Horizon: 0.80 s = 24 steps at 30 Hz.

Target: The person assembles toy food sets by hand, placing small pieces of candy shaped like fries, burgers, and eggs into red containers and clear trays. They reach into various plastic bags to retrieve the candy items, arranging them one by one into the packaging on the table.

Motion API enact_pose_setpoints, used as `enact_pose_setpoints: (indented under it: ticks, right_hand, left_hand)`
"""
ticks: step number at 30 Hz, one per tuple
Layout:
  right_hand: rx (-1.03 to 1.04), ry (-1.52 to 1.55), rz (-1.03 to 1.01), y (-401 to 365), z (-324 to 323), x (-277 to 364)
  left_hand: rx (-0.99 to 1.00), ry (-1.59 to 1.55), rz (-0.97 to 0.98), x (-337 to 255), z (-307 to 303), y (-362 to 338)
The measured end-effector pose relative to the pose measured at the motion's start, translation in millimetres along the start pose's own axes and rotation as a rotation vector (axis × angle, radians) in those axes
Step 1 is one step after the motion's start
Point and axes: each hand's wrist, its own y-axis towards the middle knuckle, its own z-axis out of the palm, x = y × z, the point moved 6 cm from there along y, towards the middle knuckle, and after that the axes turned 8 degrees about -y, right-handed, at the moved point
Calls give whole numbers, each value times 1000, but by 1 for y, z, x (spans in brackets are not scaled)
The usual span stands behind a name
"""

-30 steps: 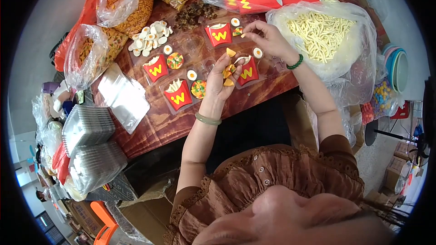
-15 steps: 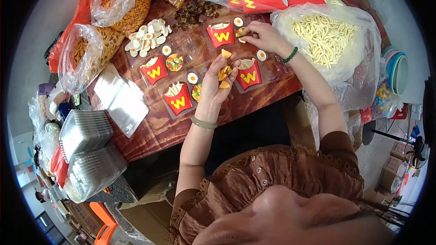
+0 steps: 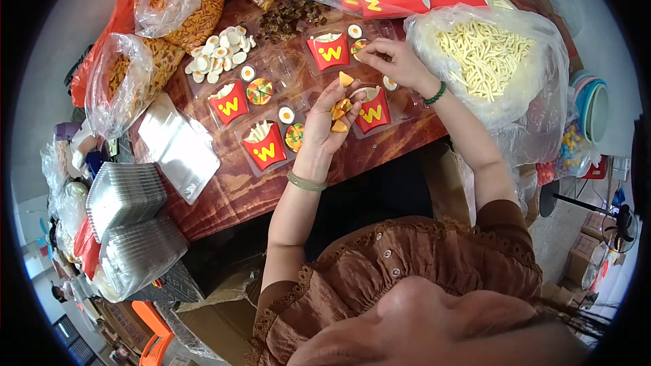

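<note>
In my left hand (image 3: 328, 120), half curled with the palm up, lie several small orange-yellow toy pizza slices (image 3: 340, 110); one more slice (image 3: 346, 79) sits between thumb and fingertips. My right hand (image 3: 397, 62) is pinched over the partly built toy pizza (image 3: 358, 47) in the back right clear tray, its fingertips on a slice there. That tray also holds a red fries box (image 3: 327, 51) and a toy egg (image 3: 354, 30). Below it, my left hand partly covers a tray with another fries box (image 3: 372, 110). Two more fries boxes (image 3: 229, 104) stand at left beside round pizzas (image 3: 260, 91).
White toy eggs (image 3: 220, 55) lie heaped behind the trays, next to brown pieces (image 3: 288, 19). A bag of toy fries (image 3: 485, 54) stands at right. Bags of orange pieces (image 3: 183, 13), clear sleeves (image 3: 178, 149) and stacked plastic trays (image 3: 129, 196) are at left.
My left hand has shifted slightly to the right, and the slice at its fingertips has moved with it. My right hand stays at the back right pizza, its fingertips moved a little.
</note>
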Motion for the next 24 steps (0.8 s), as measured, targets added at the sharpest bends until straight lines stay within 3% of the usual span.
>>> enact_pose_setpoints:
  ticks: [2, 6, 7, 11, 13, 14, 20, 22, 24]
  right_hand:
    - [251, 461, 159, -7, 12, 21]
    - [309, 222, -75, -9, 1, 36]
    - [262, 311, -22, -9, -1, 28]
    - [139, 72, 92, 2, -11, -10]
    - [12, -192, -149, 7, -14, -9]
    - [11, -194, -149, 5, -13, -15]
    - [-15, -364, -84, 7, -11, -12]
    - [-5, -70, 182, 11, -6, -27]
    - [28, -126, 212, 17, -4, -34]
  left_hand:
    - [47, 71, -31, 4, 4, 2]
    - [99, 122, -73, 9, 9, 4]
    - [81, 98, -68, 9, 9, 3]
    - [38, 98, -41, 6, 4, 3]
    - [46, 97, -49, 7, 6, 3]
    - [52, 96, -52, 7, 7, 3]
    - [43, 73, -45, 3, 5, 2]
    - [45, 69, -49, 4, 5, 4]
    - [45, 66, -49, 5, 5, 5]
